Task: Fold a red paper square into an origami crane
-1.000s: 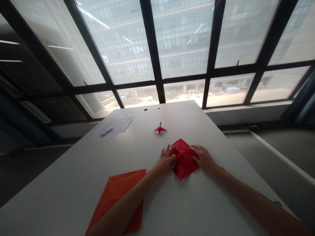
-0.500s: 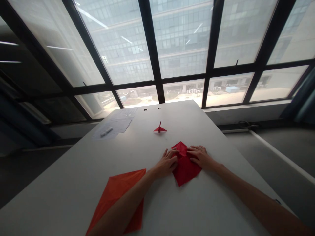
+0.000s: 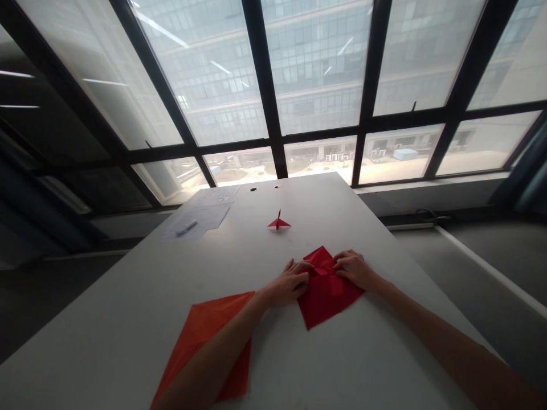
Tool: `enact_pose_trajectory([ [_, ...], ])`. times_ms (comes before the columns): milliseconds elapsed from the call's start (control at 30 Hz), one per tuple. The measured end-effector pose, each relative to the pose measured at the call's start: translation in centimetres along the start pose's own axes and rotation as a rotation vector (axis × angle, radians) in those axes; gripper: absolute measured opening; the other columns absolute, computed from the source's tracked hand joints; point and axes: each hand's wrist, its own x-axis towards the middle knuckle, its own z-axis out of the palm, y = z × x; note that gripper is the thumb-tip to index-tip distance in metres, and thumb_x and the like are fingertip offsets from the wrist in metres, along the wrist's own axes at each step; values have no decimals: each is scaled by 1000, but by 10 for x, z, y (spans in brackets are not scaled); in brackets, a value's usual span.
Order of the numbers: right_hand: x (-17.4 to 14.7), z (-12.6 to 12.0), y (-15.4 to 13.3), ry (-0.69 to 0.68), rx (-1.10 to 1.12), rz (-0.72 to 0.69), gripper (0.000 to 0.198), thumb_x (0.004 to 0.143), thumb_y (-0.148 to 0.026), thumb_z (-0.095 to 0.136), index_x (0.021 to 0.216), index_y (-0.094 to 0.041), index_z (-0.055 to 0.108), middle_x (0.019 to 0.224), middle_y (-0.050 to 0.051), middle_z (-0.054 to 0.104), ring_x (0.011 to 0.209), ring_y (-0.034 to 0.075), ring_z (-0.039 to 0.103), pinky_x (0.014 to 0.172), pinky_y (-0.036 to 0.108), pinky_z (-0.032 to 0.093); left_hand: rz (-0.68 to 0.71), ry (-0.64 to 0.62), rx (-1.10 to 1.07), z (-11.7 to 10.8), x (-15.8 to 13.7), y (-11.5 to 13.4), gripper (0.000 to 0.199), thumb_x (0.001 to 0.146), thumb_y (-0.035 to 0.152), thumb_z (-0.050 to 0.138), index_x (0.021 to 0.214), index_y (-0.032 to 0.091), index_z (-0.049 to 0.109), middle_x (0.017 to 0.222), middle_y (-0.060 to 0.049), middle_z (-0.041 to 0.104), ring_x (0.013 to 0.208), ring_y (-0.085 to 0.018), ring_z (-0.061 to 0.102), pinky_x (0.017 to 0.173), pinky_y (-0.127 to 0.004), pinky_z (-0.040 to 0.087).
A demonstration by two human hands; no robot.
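Between our two hands lies the red paper [image 3: 327, 299], low on the table [image 3: 239, 250] in front of us and a little to the right of the middle, so neither hand is nearer to it: both touch it. From the left hand's [image 3: 289, 285] fingers the sheet spreads to the right; from the right hand's [image 3: 355, 270] fingers it spreads left and back towards us. Its longer line, as far as we can judge, runs from the corner closest to us up to the far tip, which leans slightly right. The right fingers and thumb look bunched in a pinch on the folded upper right part. The left fingers bend over the left edge, but we cannot tell whether they grip it or only press. The table is white and smooth, and the paper lies nearly flat on it, with raised folds between the fingertips. Our left forearm crosses over the orange paper [image 3: 209, 319]. Beyond the hands stands a small red paper bird [image 3: 278, 224], with white sheets [image 3: 205, 212] and a pen-like object [image 3: 187, 228] farther left. Tall dark-framed windows [image 3: 316, 68] rise past the far end.
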Motion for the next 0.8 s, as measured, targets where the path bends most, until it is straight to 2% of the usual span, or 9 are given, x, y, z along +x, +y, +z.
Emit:
enact_pose_trajectory([
  [67, 0, -1, -4, 22, -12, -2, 27, 89, -42, 55, 92, -29, 77, 117, 5, 69, 114, 28, 56, 101, 47, 39, 7, -4, -6, 0, 0, 1, 15, 91, 21, 49, 98, 26, 61, 146, -2, 45, 139, -23, 36, 123, -47, 8],
  [133, 0, -1, -10, 15, -41, -40, 26, 90, -41, 55, 104, -32, 75, 127, 4, 65, 121, 29, 51, 105, 50, 35, 15, -7, -8, 0, 0, 1, 14, 92, 22, 49, 97, 25, 61, 146, -2, 45, 138, -22, 38, 123, -48, 8],
  [233, 1, -1, -17, -102, -80, -111, 35, 89, -42, 57, 122, -39, 67, 142, 0, 54, 131, 31, 42, 109, 54, 27, 13, -6, -4, 0, 0, 1, 14, 93, 23, 48, 98, 25, 61, 145, -3, 45, 136, -22, 41, 123, -48, 8],
  [300, 2, -1, -17, -177, -94, -114, 38, 88, -43, 58, 126, -41, 64, 146, -1, 51, 134, 33, 38, 110, 57, 24, 7, -8, 3, 0, 0, 1, 14, 92, 23, 48, 98, 25, 61, 145, -3, 46, 135, -22, 41, 123, -48, 8],
  [400, 1, -1, -13, -201, -94, -106, 39, 88, -45, 58, 127, -43, 63, 147, -2, 50, 135, 33, 36, 110, 58, 22, 19, -16, 7, 0, 0, 2, 15, 92, 23, 49, 98, 25, 62, 144, -2, 47, 136, -22, 40, 122, -47, 7],
  [633, -2, -1, -1, -165, -54, -117, 34, 90, -43, 60, 123, -41, 66, 144, 0, 53, 135, 33, 36, 110, 56, 22, 45, -2, -5, 2, 1, 2, 19, 92, 22, 48, 103, 25, 63, 141, -2, 51, 132, -21, 45, 121, -46, 8],
  [733, -3, 3, 2, -123, -16, -148, 31, 89, -40, 62, 120, -39, 69, 141, 1, 56, 133, 33, 39, 110, 55, 23, 62, 22, -26, 3, 1, 1, 19, 91, 20, 49, 104, 24, 63, 139, -4, 52, 129, -22, 47, 121, -47, 8],
  [800, -3, 6, 4, -71, 22, -161, 24, 89, -37, 63, 111, -38, 74, 135, 2, 62, 129, 32, 43, 109, 54, 25, 70, 44, -54, 3, 0, 2, 17, 91, 20, 51, 102, 24, 63, 137, -5, 53, 126, -22, 49, 121, -47, 9],
])
